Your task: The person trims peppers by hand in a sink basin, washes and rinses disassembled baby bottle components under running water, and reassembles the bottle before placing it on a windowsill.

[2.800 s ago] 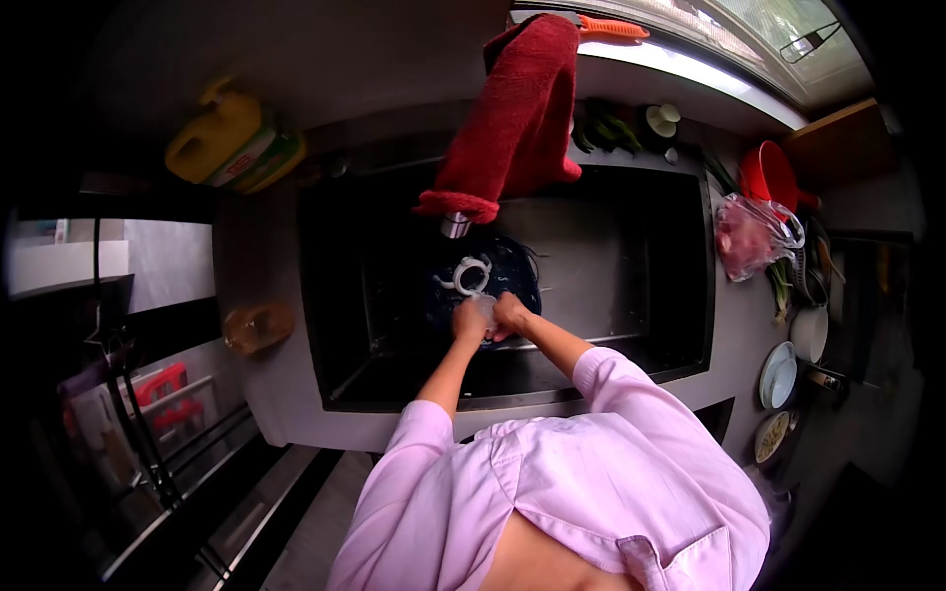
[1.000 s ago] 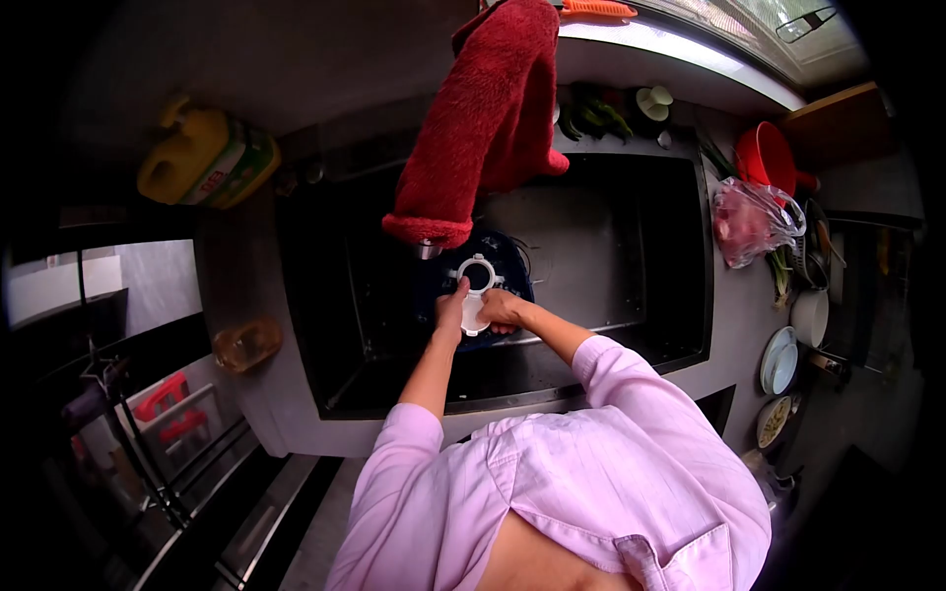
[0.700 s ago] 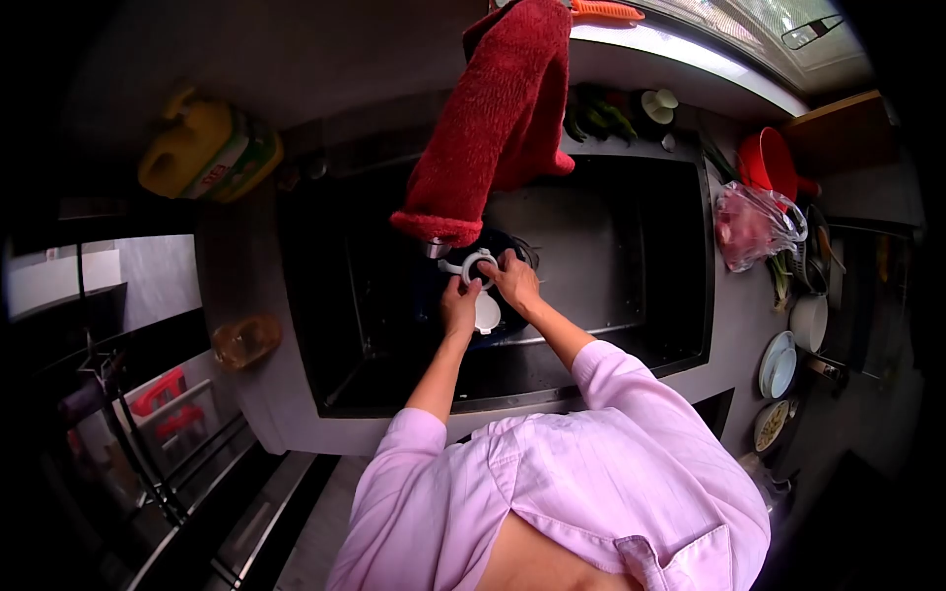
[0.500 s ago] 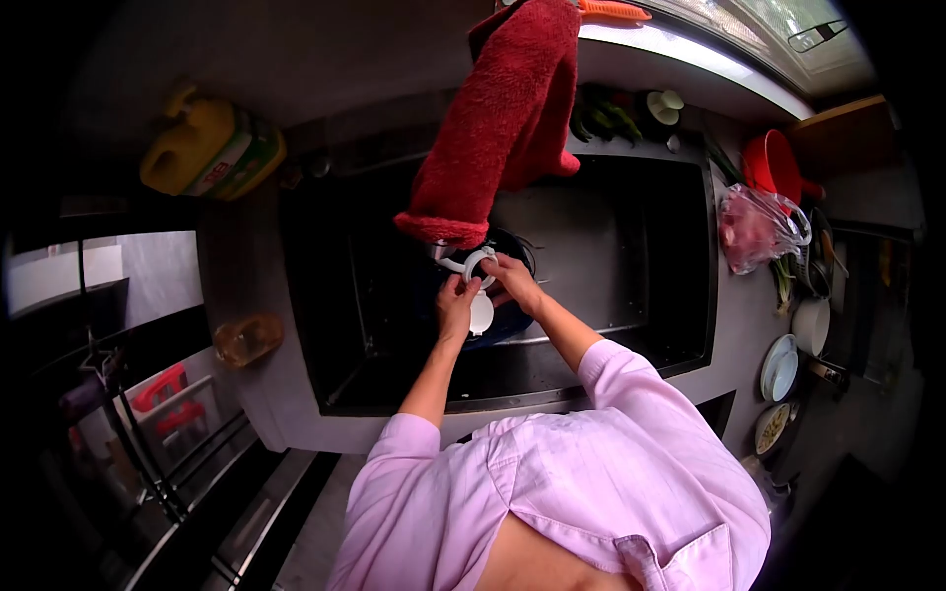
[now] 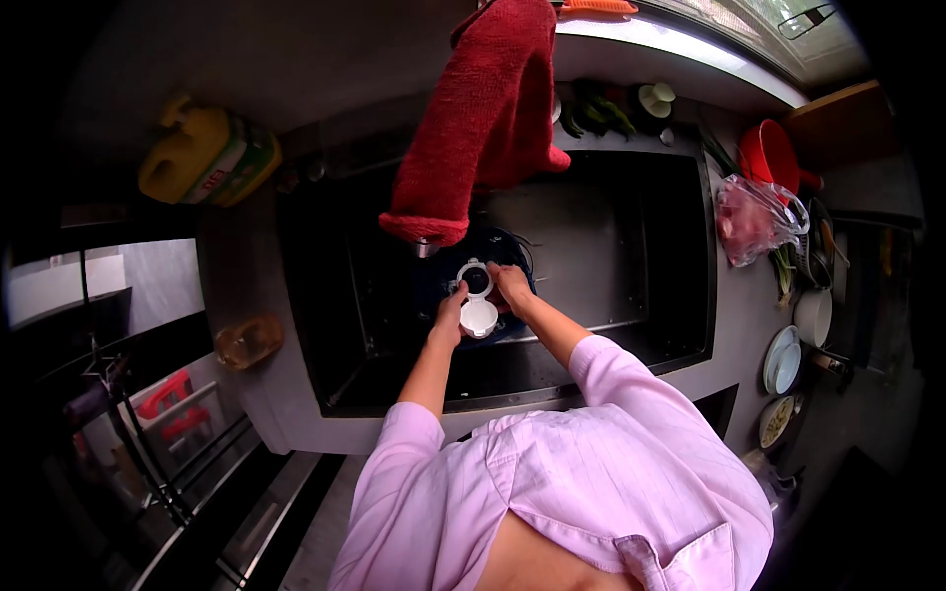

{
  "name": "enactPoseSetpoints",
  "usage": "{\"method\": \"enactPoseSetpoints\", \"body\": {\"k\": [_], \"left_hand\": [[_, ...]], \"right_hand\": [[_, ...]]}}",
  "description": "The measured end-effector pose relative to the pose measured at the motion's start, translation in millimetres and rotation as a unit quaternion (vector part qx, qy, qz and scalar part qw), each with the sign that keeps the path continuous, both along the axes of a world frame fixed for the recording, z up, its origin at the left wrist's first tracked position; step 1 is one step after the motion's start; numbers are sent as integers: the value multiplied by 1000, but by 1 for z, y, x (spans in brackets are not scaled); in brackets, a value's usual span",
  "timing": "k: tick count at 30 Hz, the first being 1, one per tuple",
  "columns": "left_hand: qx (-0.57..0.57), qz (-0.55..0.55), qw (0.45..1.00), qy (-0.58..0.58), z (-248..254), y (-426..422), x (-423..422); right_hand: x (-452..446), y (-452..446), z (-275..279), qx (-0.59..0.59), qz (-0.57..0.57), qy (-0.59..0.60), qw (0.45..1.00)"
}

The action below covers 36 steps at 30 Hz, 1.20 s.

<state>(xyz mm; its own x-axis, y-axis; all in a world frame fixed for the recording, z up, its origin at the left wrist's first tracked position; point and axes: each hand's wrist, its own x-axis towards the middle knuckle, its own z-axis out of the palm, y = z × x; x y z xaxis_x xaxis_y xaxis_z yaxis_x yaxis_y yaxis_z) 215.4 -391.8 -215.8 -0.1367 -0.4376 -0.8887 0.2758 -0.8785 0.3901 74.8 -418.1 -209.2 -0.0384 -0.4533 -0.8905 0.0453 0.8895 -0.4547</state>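
Over the sink (image 5: 591,236), I hold a white flip-top lid (image 5: 479,318), its round cap hinged open below a ring with a dark opening. My left hand (image 5: 450,312) closes on the left side of it. The fingers of my right hand (image 5: 510,286) grip the ring's right edge, partly hidden. Beneath my hands sits a dark blue basin (image 5: 512,258). A red cloth (image 5: 473,128) drapes over the faucet, whose metal tip (image 5: 425,249) shows just above my hands.
A yellow jug (image 5: 212,158) stands at the back left, and a brownish container (image 5: 248,342) on the left counter. Green peppers (image 5: 597,113) lie behind the sink. Along the right are a red pan (image 5: 769,158), a plastic bag (image 5: 754,222) and bowls (image 5: 783,360).
The white lid has tipped so its ring and open cap now face me more. A white curved piece near the faucet tip no longer shows. The view has shifted slightly.
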Motion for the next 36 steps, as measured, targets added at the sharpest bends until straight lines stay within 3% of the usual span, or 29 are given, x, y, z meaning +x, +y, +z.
{"method": "enactPoseSetpoints", "body": {"k": [1,3,5,7,13,15,19,24,26,29,35,36], "left_hand": [[61,26,998,17,3,-1,0],[49,21,998,22,1,1,4],[-73,39,994,71,3,3,6],[-96,46,991,80,26,7,10],[-107,71,972,198,84,16,22],[-163,16,959,232,99,20,21],[-190,-48,974,115,110,25,12],[-214,-31,971,103,127,26,16],[-219,-39,975,27,135,20,20],[-235,-56,970,-38,142,12,22],[-253,-82,953,-142,157,5,19],[-269,-83,941,-185,162,4,19]], "right_hand": [[-2,-2,-1,-2,-1,-1,1000],[-6,-6,4,25,32,-42,998],[-10,-9,17,-15,26,-88,996],[-15,-13,43,-64,18,-147,987],[-27,0,53,-129,-83,-220,963],[-27,4,59,-160,-140,-201,956],[-22,14,72,-204,-126,-202,950],[-29,20,89,-202,-109,-201,952],[-31,25,88,-167,-55,-190,966],[-25,33,92,-170,-77,-206,960],[-10,40,94,-317,-93,-165,929],[-11,40,100,-345,-30,-119,930]]}}
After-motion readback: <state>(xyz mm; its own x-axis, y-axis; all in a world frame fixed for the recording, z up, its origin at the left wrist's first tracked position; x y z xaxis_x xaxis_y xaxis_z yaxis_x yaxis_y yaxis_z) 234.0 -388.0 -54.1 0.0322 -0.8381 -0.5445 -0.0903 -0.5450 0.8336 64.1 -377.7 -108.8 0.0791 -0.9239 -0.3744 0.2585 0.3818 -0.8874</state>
